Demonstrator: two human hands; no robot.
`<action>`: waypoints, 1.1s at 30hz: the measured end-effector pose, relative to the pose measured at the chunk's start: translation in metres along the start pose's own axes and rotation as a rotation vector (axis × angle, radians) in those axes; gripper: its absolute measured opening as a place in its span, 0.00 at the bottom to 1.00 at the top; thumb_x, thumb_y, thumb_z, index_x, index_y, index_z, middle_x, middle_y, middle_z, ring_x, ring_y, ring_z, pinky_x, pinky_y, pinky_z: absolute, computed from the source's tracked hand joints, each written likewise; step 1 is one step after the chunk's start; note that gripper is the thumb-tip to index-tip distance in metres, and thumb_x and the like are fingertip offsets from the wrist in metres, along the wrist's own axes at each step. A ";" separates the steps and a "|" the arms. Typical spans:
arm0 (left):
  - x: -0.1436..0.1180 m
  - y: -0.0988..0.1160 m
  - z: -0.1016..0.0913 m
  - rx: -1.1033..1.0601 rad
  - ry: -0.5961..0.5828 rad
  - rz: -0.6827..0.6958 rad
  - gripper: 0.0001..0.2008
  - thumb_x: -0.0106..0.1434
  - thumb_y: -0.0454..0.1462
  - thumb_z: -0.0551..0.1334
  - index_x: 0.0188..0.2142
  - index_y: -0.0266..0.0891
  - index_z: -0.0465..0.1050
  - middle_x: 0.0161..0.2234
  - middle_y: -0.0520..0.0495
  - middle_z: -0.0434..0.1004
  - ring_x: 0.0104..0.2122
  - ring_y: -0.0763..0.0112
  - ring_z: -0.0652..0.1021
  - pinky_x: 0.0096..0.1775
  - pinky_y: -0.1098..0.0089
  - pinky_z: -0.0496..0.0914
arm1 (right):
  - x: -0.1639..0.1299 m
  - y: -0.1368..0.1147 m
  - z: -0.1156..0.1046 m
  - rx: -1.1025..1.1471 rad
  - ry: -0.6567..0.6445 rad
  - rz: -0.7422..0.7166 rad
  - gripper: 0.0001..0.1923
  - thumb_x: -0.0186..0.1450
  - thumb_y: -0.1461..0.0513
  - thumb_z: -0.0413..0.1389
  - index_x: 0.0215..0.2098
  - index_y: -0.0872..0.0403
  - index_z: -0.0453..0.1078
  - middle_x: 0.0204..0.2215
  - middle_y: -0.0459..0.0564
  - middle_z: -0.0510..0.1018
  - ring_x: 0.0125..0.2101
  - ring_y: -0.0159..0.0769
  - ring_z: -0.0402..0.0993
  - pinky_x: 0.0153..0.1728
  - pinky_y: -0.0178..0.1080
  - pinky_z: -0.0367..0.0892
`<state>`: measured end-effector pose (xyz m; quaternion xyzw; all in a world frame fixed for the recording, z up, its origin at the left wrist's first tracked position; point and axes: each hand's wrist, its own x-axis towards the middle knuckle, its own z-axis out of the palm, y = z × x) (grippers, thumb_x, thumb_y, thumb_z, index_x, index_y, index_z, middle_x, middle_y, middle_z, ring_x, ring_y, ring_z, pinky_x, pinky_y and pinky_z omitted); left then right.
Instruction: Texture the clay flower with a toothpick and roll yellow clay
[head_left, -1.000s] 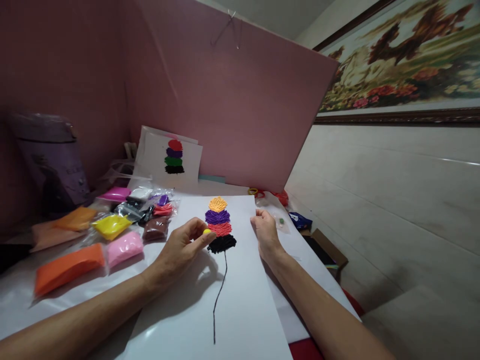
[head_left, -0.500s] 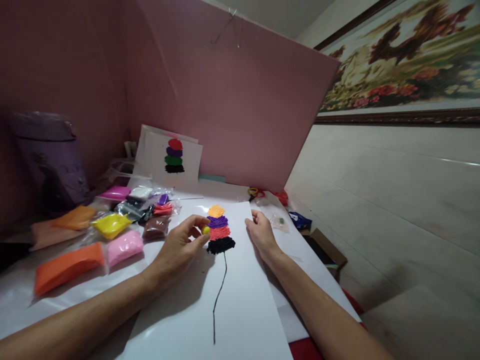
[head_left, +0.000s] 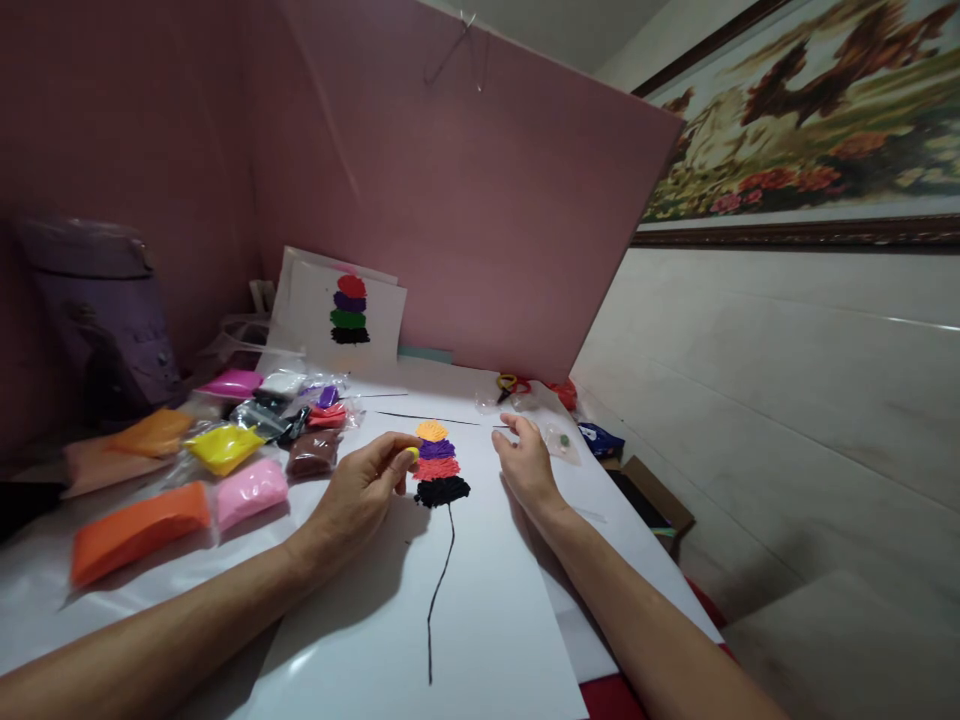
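My left hand (head_left: 367,485) pinches a small yellow lump of clay (head_left: 412,454) between thumb and finger, just left of the coloured clay stack. That stack, pressed on a white sheet (head_left: 360,625), has an orange-yellow layer (head_left: 431,431) on top. Below it come purple (head_left: 436,449), coral-red (head_left: 436,468) and black (head_left: 442,491) layers with rough, ridged surfaces. A thin dark line (head_left: 440,590) runs down from the black layer. Over the right side of the sheet is my right hand (head_left: 523,458), open, with thumb and fingers apart and nothing between them.
Several clay packets lie at left, among them orange (head_left: 141,532), pink (head_left: 251,494) and yellow (head_left: 223,447). A card with a similar stack (head_left: 349,310) leans against the pink partition (head_left: 450,200). Scissors (head_left: 513,387) and a blue packet (head_left: 600,440) are at the back right.
My right hand has let go of the sheet's right edge and its fingers have spread. The far end of the sheet has dropped, showing a dark line behind. The yellow lump has risen slightly.
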<state>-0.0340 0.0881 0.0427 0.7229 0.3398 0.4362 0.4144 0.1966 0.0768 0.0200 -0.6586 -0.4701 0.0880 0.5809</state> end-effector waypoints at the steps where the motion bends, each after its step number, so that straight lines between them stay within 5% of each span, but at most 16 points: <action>1: 0.000 -0.001 0.000 -0.012 -0.001 -0.003 0.16 0.62 0.49 0.60 0.39 0.40 0.74 0.25 0.53 0.70 0.20 0.72 0.68 0.21 0.73 0.60 | -0.001 -0.002 -0.001 -0.001 0.000 -0.016 0.14 0.57 0.59 0.55 0.41 0.52 0.73 0.47 0.56 0.76 0.51 0.49 0.69 0.51 0.48 0.64; 11: 0.001 0.006 -0.002 0.003 0.010 0.032 0.11 0.56 0.44 0.65 0.29 0.40 0.67 0.27 0.53 0.69 0.28 0.69 0.72 0.30 0.71 0.65 | -0.012 -0.026 -0.005 -0.021 0.001 -0.229 0.12 0.62 0.61 0.51 0.42 0.53 0.71 0.46 0.56 0.75 0.49 0.45 0.70 0.46 0.47 0.67; 18: 0.001 0.006 0.000 0.006 -0.029 0.030 0.20 0.64 0.52 0.55 0.26 0.40 0.71 0.22 0.51 0.68 0.21 0.71 0.67 0.21 0.73 0.60 | -0.014 -0.029 -0.005 0.001 -0.007 -0.234 0.11 0.62 0.62 0.51 0.40 0.52 0.72 0.45 0.55 0.75 0.48 0.44 0.71 0.44 0.45 0.68; 26: 0.002 -0.003 0.004 -0.107 -0.029 -0.009 0.16 0.57 0.47 0.64 0.41 0.39 0.75 0.35 0.46 0.76 0.29 0.68 0.73 0.21 0.75 0.64 | -0.016 -0.035 -0.007 -0.002 -0.035 -0.226 0.10 0.62 0.62 0.50 0.38 0.53 0.73 0.47 0.57 0.74 0.49 0.45 0.70 0.44 0.45 0.67; 33: 0.000 0.000 -0.001 -0.087 -0.033 0.013 0.09 0.54 0.40 0.66 0.31 0.40 0.68 0.30 0.51 0.69 0.29 0.71 0.70 0.22 0.76 0.64 | -0.020 -0.040 -0.007 -0.004 -0.069 -0.254 0.11 0.63 0.63 0.49 0.38 0.54 0.73 0.47 0.58 0.74 0.49 0.44 0.70 0.44 0.45 0.67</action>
